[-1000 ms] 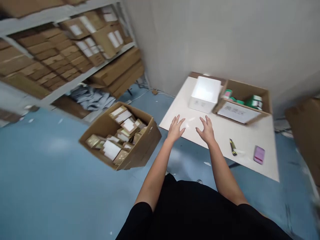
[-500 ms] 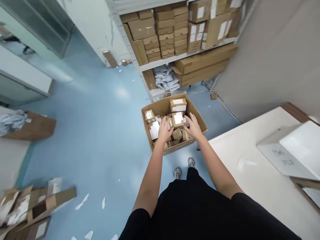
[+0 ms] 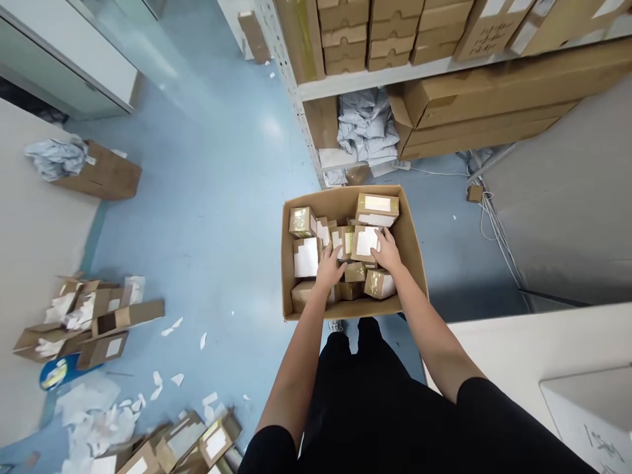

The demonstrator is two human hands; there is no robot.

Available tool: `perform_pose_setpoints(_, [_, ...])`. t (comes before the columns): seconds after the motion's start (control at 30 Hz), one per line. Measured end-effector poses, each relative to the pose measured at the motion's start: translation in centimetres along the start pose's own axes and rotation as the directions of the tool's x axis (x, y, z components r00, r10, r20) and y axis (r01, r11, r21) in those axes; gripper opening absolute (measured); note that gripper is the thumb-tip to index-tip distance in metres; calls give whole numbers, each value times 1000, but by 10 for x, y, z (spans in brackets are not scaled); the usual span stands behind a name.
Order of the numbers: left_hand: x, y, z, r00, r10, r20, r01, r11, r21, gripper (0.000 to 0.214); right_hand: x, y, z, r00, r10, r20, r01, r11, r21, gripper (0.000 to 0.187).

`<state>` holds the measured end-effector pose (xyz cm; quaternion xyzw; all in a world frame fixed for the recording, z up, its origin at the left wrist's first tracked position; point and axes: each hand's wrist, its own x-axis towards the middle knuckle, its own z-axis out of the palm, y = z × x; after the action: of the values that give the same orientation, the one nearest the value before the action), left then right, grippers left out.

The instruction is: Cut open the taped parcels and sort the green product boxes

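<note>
A large open carton (image 3: 291,263) stands in front of me, with several small brown cardboard boxes inside. My left hand (image 3: 330,268) reaches into it with fingers and thumb apart, over small boxes near the middle. It holds nothing that I can see. On the right, my right hand (image 3: 388,252) has its spread fingers on the edge of a white-labelled small box (image 3: 364,242), without closing round it. Behind that lies a longer taped box (image 3: 378,207). Another box with a white label (image 3: 306,257) sits left of my left hand.
Metal shelving (image 3: 355,85) with stacked boxes and grey plastic bags (image 3: 368,125) rises beyond the carton. A white table (image 3: 513,336) is at right. Opened boxes (image 3: 99,322) and paper scraps lie on the floor at left. Cables (image 3: 501,234) run along the right wall.
My view has moved closer over the carton. My right hand has come onto the white-labelled small box; my left hand stays over the boxes, slightly lower.
</note>
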<state>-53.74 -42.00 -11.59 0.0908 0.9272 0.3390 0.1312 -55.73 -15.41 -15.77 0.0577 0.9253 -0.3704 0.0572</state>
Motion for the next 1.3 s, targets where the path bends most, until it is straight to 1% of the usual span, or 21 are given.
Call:
perform_pose_setpoints(0.13, [46, -23, 64, 985, -110, 136, 112, 994, -8, 72, 31, 52, 32, 990, 119, 82, -119, 993, 3, 78])
perform_pose_setpoints(0.23, [84, -46, 114, 962, -170, 213, 185, 981, -57, 81, 44, 85, 61, 966, 215, 140, -218, 976, 0, 81])
perform_pose_setpoints(0.3, [107, -62, 147, 942, -221, 254, 252, 963, -98, 89, 48, 107, 77, 947, 274, 165, -279, 960, 2, 84])
perform_pose_setpoints(0.37, [126, -76, 177, 906, -304, 295, 352, 927, -126, 96, 50, 129, 91, 935, 314, 166, -322, 946, 22, 87])
perform_pose_setpoints(0.43, [139, -87, 203, 857, -386, 341, 451, 882, -136, 100, 50, 151, 101, 930, 338, 146, -349, 935, 62, 88])
perform_pose_setpoints(0.5, [145, -96, 224, 821, -427, 380, 510, 847, -149, 101, 52, 171, 111, 924, 363, 122, -376, 921, 107, 88])
perform_pose_setpoints(0.53, [146, -100, 233, 819, -426, 384, 516, 840, -169, 100, 53, 178, 117, 918, 378, 119, -392, 911, 127, 89])
perform_pose_setpoints(0.6, [147, -107, 246, 844, -399, 357, 495, 837, -234, 95, 56, 188, 129, 907, 398, 138, -418, 891, 178, 88])
perform_pose_setpoints(0.67, [145, -114, 252, 870, -377, 319, 469, 833, -295, 90, 59, 189, 143, 901, 402, 165, -432, 866, 250, 88])
perform_pose_setpoints(0.7, [144, -117, 252, 872, -375, 315, 469, 826, -314, 89, 60, 186, 149, 898, 407, 168, -440, 851, 287, 89])
perform_pose_setpoints(0.77, [141, -122, 248, 861, -385, 332, 490, 803, -338, 90, 60, 177, 159, 888, 433, 152, -459, 822, 338, 91])
perform_pose_setpoints(0.83, [136, -125, 240, 858, -394, 330, 502, 778, -377, 91, 58, 167, 162, 875, 466, 132, -480, 803, 354, 94])
perform_pose_setpoints(0.93, [120, -124, 226, 879, -392, 270, 476, 748, -463, 87, 51, 149, 157, 875, 465, 135, -480, 798, 365, 93])
perform_pose_setpoints(1.03, [94, -121, 208, 892, -395, 221, 451, 730, -514, 80, 40, 131, 147, 903, 412, 124, -427, 824, 373, 90])
perform_pose_setpoints(1.13, [61, -118, 188, 889, -408, 208, 451, 704, -548, 76, 23, 112, 141, 928, 354, 117, -372, 854, 363, 87])
perform_pose_setpoints(1.23, [24, -115, 167, 893, -411, 182, 438, 703, -561, 73, -5, 95, 141, 916, 368, 158, -401, 843, 358, 85])
perform_pose_setpoints(1.3, [-3, -110, 153, 902, -405, 153, 421, 738, -528, 70, -27, 85, 142, 899, 394, 190, -437, 821, 368, 85])
